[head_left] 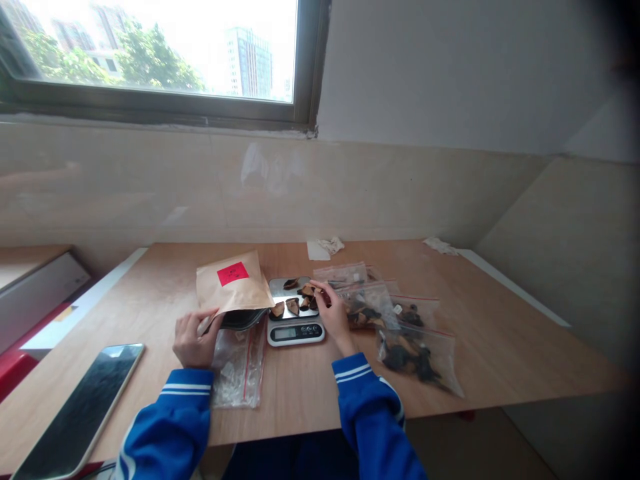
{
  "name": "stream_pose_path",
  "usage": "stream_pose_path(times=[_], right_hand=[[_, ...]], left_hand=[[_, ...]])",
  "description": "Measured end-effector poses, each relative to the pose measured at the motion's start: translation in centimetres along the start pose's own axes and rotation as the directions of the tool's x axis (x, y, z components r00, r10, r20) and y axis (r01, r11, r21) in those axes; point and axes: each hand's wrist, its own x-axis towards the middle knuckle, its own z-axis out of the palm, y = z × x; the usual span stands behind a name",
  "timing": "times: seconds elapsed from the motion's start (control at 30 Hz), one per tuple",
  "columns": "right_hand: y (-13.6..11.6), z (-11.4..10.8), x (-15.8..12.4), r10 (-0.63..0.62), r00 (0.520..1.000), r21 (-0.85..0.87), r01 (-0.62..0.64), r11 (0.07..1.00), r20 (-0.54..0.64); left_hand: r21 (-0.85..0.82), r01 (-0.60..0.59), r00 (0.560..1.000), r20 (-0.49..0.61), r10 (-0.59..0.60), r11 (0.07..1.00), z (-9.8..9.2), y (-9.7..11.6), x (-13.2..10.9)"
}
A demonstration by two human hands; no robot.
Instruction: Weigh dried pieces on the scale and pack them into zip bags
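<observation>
A small digital scale (296, 333) stands on the table with its display toward me. Several dried, curled brown pieces (293, 306), like peel or husk, lie on its metal plate. My right hand (334, 319) reaches over the plate's right side, thumb and fingers closed around one such piece, largely hidden. To the left, a kraft paper bag (235, 285) with a red label lies over a black tray (244, 319). My left hand (195, 339) is closed at the bag's lower left corner, pinching its edge. Beneath the tray are clear zip bags (237, 377).
Zip bags (420, 360) of dark dried pieces lie right of the scale, some overlapping. A phone (80, 407) rests at the table's left front. Crumpled tissue (331, 245) sits by the back wall, another tissue (440, 246) farther right. A window (150, 60) is above.
</observation>
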Motion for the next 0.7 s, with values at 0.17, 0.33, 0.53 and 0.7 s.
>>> stream_pose_path(times=[0.17, 0.33, 0.53, 0.7], right_hand=[[-0.4, -0.5, 1.0, -0.008, 0.996, -0.001, 0.007, 1.0, -0.093], [-1.7, 0.9, 3.9, -0.057, 0.963, -0.145, 0.098, 0.985, 0.262], [-2.6, 1.2, 4.9, -0.099, 0.912, -0.151, 0.171, 0.974, 0.398], [-1.3, 0.5, 4.5, 0.029, 0.989, 0.114, -0.045, 0.992, 0.143]], left_hand=[[-0.002, -0.002, 1.0, -0.021, 0.002, 1.0, 0.1, 0.3, 0.2], [-0.002, -0.038, 0.999, -0.033, 0.038, 0.999, 0.2, 0.2, 0.2], [-0.001, 0.015, 1.0, -0.025, -0.015, 1.0, 0.1, -0.2, 0.1], [-0.025, -0.009, 1.0, -0.007, 0.009, 1.0, 0.0, 0.1, 0.3]])
